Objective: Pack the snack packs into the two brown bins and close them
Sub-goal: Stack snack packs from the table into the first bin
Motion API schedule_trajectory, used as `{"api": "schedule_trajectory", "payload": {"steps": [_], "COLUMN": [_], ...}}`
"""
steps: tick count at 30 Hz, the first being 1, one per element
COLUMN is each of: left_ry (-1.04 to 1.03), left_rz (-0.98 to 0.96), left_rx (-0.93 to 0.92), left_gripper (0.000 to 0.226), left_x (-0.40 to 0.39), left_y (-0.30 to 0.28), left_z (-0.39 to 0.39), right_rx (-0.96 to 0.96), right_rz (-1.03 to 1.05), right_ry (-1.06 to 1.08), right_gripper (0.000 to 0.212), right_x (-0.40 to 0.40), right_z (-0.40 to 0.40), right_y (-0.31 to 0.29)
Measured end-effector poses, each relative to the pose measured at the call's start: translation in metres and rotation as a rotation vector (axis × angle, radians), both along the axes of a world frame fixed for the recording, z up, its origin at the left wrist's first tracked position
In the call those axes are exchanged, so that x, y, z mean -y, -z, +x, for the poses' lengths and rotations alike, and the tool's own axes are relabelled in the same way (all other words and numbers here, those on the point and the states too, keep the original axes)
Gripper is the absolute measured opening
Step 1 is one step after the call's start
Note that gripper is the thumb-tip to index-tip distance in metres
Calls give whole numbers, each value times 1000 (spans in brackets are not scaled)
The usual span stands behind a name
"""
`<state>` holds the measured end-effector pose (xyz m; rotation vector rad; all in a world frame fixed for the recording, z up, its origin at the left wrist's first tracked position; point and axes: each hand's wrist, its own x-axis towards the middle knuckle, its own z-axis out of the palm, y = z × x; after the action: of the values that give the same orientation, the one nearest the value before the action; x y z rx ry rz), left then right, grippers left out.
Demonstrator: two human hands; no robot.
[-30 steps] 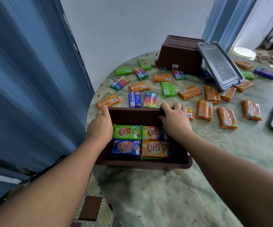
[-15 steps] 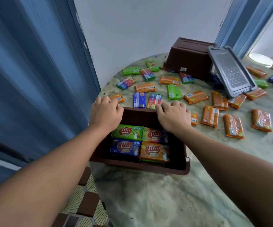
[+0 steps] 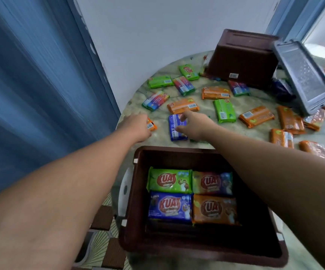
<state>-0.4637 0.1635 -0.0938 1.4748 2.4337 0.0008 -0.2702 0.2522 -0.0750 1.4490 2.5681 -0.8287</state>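
Observation:
An open brown bin (image 3: 138, 211) stands at the table's near edge. It holds a green (image 3: 169, 180), a multicolour (image 3: 212, 182), a blue (image 3: 169, 207) and an orange snack pack (image 3: 214, 211), face up. Beyond its far rim, my left hand (image 3: 136, 127) curls over an orange pack (image 3: 151, 126) lying on the table. My right hand (image 3: 196, 125) reaches over the table with thumb and forefinger spread, touching the right edge of a blue pack (image 3: 174, 129). The second brown bin (image 3: 241, 57) sits upside down at the back.
A grey perforated lid (image 3: 305, 78) leans against the upturned bin. Several loose packs, mostly orange and green, lie scattered over the marbled table (image 3: 206, 108). A blue folding door (image 3: 40, 84) and a white wall close off the left and back.
Both hands have left the near bin's far rim and reached forward onto loose packs. The view has tilted down, so the bin now sits lower and larger in the picture.

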Motion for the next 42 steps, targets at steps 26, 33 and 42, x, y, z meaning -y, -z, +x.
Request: {"api": "schedule_trajectory", "payload": {"steps": [26, 33, 42], "left_ry": [1, 198, 502], "left_rz": [381, 431, 280], "left_rx": [63, -48, -35], "left_gripper": [71, 71, 80], "left_x": [15, 76, 135], "left_y": [-36, -59, -21], "left_z": [17, 69, 110], "right_rx": [-91, -359, -190], "right_rz": [116, 305, 307], "right_ry": [160, 200, -142], "right_gripper": [99, 77, 79], "right_x": [24, 68, 115], "right_z": [-3, 61, 143], "right_y": [-6, -28, -25]}}
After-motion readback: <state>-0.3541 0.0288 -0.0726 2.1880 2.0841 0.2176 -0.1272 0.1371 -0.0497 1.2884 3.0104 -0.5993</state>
